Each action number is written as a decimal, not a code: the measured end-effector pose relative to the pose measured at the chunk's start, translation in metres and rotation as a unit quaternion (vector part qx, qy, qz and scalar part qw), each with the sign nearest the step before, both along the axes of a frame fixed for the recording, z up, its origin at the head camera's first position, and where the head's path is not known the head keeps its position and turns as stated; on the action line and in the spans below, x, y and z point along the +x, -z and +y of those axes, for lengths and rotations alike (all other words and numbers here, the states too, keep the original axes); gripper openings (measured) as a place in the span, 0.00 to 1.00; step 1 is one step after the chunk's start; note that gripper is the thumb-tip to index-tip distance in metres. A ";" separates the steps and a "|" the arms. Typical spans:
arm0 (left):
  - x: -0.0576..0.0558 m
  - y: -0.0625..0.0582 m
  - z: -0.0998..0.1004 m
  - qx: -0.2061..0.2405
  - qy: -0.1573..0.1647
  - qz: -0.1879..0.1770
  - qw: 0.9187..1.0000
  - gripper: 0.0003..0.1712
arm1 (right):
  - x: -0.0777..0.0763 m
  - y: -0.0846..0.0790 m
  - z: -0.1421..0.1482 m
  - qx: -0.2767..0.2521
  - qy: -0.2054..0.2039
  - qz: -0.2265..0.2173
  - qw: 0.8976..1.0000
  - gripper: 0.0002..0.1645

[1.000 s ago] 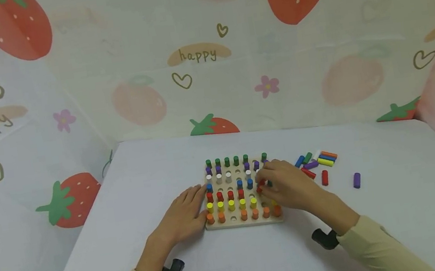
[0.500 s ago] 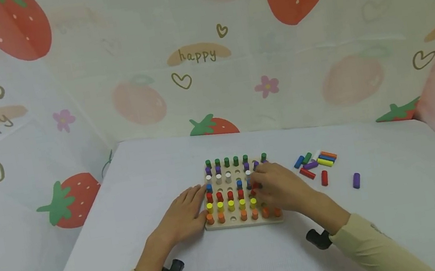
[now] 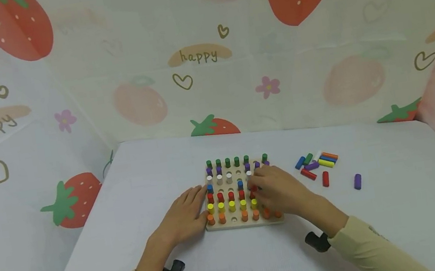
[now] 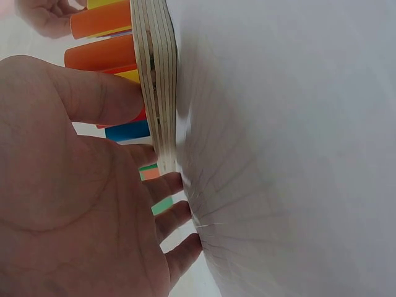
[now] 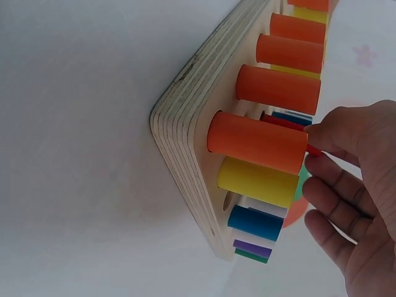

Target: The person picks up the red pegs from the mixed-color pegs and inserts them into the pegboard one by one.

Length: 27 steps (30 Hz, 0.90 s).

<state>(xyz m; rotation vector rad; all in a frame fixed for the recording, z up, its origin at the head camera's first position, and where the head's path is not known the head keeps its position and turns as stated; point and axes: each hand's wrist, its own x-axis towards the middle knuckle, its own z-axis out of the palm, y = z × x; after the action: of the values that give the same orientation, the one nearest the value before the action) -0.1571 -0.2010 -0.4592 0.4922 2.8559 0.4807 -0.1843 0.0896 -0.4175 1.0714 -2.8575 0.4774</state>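
Observation:
A wooden pegboard stands on the white-covered table with rows of orange, yellow, red, blue, white, purple and green pegs. My left hand lies at its left edge, thumb and fingertips against the side; the left wrist view shows the thumb straight along the board edge. Over the right part of the board, my right hand pinches a red peg between thumb and fingers, at the right end of the red row. The hand covers part of the board's right columns in the head view.
To the right of the board lies a loose cluster of pegs, among them a yellow peg, a green peg and a red peg. Another red peg and a purple peg lie nearer. Patterned cloth walls surround the table.
My right hand has moved a little left over the board with the red peg, to the fifth column of the red row. My left hand has stayed at the board's left edge.

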 end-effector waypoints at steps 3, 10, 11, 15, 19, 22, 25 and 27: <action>0.000 -0.001 0.000 0.000 0.000 0.003 1.000 0.40 | 0.001 0.000 0.001 0.003 -0.006 0.002 1.000 0.09; 0.000 -0.001 0.001 0.002 0.002 0.004 1.000 0.40 | 0.001 0.003 0.002 0.008 -0.012 0.010 1.000 0.10; -0.001 0.000 0.001 0.002 0.002 0.003 1.000 0.40 | 0.001 0.004 0.002 0.007 -0.013 0.012 1.000 0.11; -0.001 -0.001 0.001 0.002 0.004 0.003 1.000 0.40 | 0.001 0.006 0.004 0.004 -0.014 0.016 1.000 0.11; 0.000 -0.002 0.002 -0.001 0.005 0.005 1.000 0.40 | 0.002 0.008 0.005 0.002 -0.010 0.023 1.000 0.11; 0.000 -0.001 0.001 -0.002 0.005 0.006 1.000 0.40 | 0.003 0.009 0.008 0.004 -0.006 0.022 1.000 0.11; 0.000 -0.001 0.001 -0.002 0.004 0.006 1.000 0.40 | 0.005 0.009 0.012 0.003 -0.002 0.015 1.000 0.12; 0.001 -0.002 0.001 -0.002 0.004 0.006 1.000 0.40 | 0.006 0.008 0.017 -0.004 -0.002 0.012 1.000 0.12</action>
<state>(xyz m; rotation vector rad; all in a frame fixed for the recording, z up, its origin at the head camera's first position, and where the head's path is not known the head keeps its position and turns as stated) -0.1562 -0.1999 -0.4574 0.5076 2.8644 0.4713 -0.1785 0.1061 -0.4260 1.0730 -2.8308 0.4714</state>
